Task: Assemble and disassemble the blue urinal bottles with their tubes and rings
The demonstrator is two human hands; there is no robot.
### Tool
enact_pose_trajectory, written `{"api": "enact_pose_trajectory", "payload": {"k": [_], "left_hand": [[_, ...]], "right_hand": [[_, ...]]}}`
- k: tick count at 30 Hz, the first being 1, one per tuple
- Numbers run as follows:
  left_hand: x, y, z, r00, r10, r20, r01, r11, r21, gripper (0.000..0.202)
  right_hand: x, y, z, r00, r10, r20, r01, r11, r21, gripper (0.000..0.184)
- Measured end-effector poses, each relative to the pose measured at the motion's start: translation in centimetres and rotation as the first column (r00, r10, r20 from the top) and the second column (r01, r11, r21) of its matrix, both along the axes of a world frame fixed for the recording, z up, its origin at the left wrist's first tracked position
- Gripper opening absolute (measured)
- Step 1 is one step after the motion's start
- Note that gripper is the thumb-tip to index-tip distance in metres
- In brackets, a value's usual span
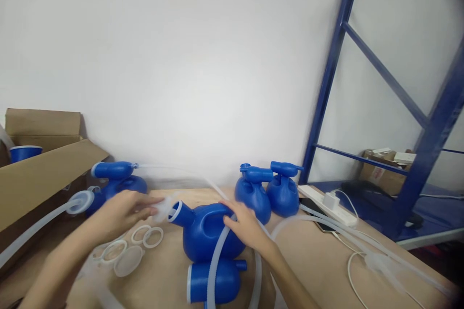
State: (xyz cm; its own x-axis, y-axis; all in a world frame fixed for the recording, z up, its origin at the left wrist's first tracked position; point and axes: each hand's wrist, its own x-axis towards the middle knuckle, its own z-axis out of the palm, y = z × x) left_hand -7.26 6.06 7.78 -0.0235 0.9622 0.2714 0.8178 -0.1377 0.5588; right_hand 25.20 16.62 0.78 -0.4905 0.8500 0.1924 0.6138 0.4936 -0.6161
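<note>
A blue plastic jug [197,239] with a built-in handle lies in front of me, its spout pointing up to the left. My right hand [244,222] grips its right end, the thumb by a translucent hose [219,251] that curves down in front of it. At the spout's mouth, my left hand [132,210] pinches a translucent, blurred plastic cap [164,210]. Whether the cap touches the spout's rim I cannot tell. Just below the jug lies a blue cylindrical part [213,282] with a white rim. Several translucent rings [152,237] and a disc-shaped lid [129,260] lie under my left hand.
Two more blue jugs [253,198] stand at the back right, another [126,184] at the back left. A cardboard box [43,169] borders the left side. On the right are a phone [317,215], a white power strip [340,212], hoses and cables. A blue metal rack [326,91] rises behind.
</note>
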Motion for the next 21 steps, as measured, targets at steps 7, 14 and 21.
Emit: {"api": "enact_pose_trajectory", "payload": {"k": [7,14,21], "left_hand": [[1.9,1.3,-2.4,0.994,-0.057,-0.098,0.049,0.996,-0.076,0.047],[2.3,1.4,-3.0,1.000,-0.015,-0.005,0.014,0.987,-0.159,0.064],[2.1,1.8,-3.7,0.986,-0.166,-0.026,0.162,0.980,-0.113,0.048]], "right_hand": [[1.3,1.4,-0.7,0.991,0.107,-0.077,-0.113,0.990,-0.090,0.058],[1.6,1.1,-0.4,0.990,0.108,-0.086,-0.119,0.983,-0.138,0.084],[2.6,2.6,-0.4,0.965,0.255,-0.068,-0.264,0.935,-0.237,0.110]]}}
